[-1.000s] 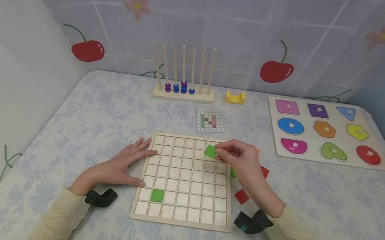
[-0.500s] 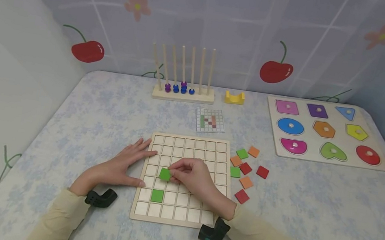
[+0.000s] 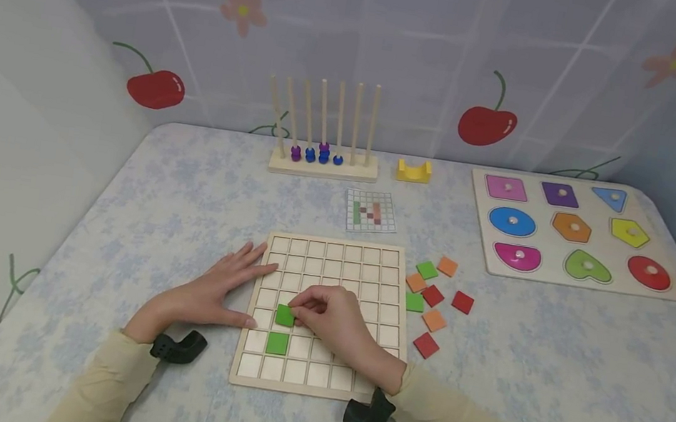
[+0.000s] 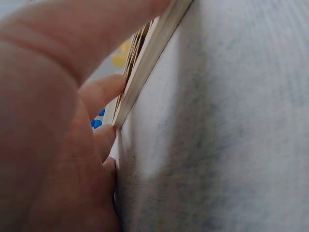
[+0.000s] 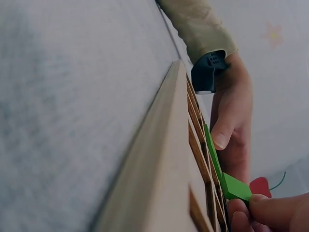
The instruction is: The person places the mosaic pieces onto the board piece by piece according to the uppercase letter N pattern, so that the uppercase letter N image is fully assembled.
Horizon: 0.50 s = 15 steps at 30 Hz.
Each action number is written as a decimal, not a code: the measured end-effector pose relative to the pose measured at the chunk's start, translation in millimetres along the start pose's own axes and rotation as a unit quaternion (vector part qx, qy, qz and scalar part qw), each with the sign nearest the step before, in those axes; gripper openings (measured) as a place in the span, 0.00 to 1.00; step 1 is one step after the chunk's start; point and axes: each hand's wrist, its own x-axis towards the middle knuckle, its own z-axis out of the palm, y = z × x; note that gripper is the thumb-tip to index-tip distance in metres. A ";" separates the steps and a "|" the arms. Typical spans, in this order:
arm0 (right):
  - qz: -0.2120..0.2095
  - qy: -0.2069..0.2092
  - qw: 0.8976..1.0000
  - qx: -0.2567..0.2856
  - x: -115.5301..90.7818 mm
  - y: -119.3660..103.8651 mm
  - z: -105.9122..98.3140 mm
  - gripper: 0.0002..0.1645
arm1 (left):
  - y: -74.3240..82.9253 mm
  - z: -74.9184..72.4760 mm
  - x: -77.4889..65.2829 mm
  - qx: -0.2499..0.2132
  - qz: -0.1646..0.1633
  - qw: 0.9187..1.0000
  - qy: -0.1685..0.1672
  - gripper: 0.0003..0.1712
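Note:
A wooden grid board [image 3: 319,391] lies on the table, its cells framed by thin strips. My right hand [image 3: 335,320] pinches a small green square tile [image 3: 284,315] by its right side, between thumb and fingers, over a left-hand cell. In the right wrist view that pinched tile [image 5: 235,187] sits tilted above the strips. Just below it in the head view, another green tile [image 3: 277,344] lies flat in a cell. Along the board's left edge my left hand [image 3: 203,296] rests with fingers spread, thumb and fingertips touching the rim [image 4: 137,72].
Right of the board lie loose tiles: orange [image 3: 434,320], red [image 3: 463,302] and green [image 3: 427,270]. A printed pattern card [image 3: 384,226] is behind it. Farther back stand a peg rack with beads [image 3: 322,171] and a yellow block [image 3: 413,172]. A shape puzzle [image 3: 543,229] lies back right.
My right hand has carried the green tile left and toward me across the board, then slightly lower over a left-hand cell. The left hand has stayed at the board's edge.

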 end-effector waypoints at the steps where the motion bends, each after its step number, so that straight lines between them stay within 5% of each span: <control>1: -0.002 0.000 1.000 -0.001 0.0 0.0 0.1 0.04 | 0.0 0.0 -0.1 0.002 -0.001 1.000 -0.001 0.51; 15: 0.003 -0.008 0.999 -0.035 -0.6 -0.2 1.3 0.03 | 0.8 -0.7 -0.4 0.009 0.004 1.000 -0.005 0.52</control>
